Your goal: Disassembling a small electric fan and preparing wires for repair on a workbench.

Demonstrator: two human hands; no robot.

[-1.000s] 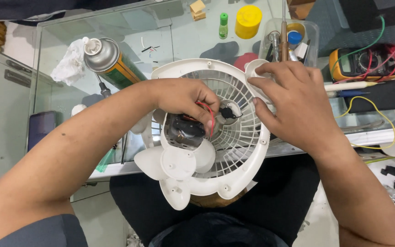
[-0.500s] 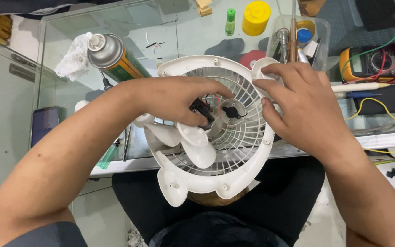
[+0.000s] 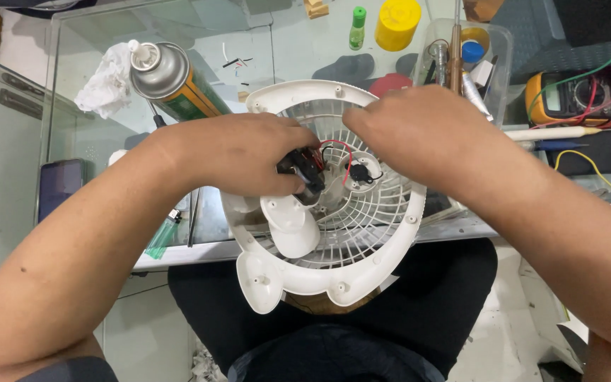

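Left hand (image 3: pixel 238 152): closed around small black fan motor (image 3: pixel 300 172), fingers curled over its top and side, thumb side toward the body. Palm down, wrist straight, forearm entering from lower left and crossing the table edge.

Right hand (image 3: pixel 419 134): palm down over upper right part of white fan grille (image 3: pixel 362 226), fingers bent and pointing toward the centre. Fingertips hidden beneath the hand; degree of closure cannot be determined, nor whether anything is pinched. Forearm entering from lower right, angled up and left.

Fan motor: at the grille centre, just left of the hub. Red and black wires (image 3: pixel 339 152) running from motor to small black component (image 3: pixel 363 173) seated on the hub plate, just below the right hand.

Fan grille: round white plastic shell with radial ribs, lying face up, partly on the glass table (image 3: pixel 305 49) and partly overhanging its near edge above the lap. White fan blade (image 3: pixel 293 225) resting on the grille directly below the left hand.

Surroundings: aerosol spray can (image 3: pixel 171 78) lying tilted just beyond the left wrist, crumpled white tissue (image 3: pixel 107 81) beside it. Yellow cap-shaped container (image 3: pixel 397 21) and small green bottle (image 3: pixel 356 27) at the far edge. Clear plastic tool tub (image 3: pixel 493 53) behind the right hand. Yellow multimeter (image 3: pixel 581 95) with red and green leads at far right. Phone (image 3: pixel 58 185) on lower surface at left.
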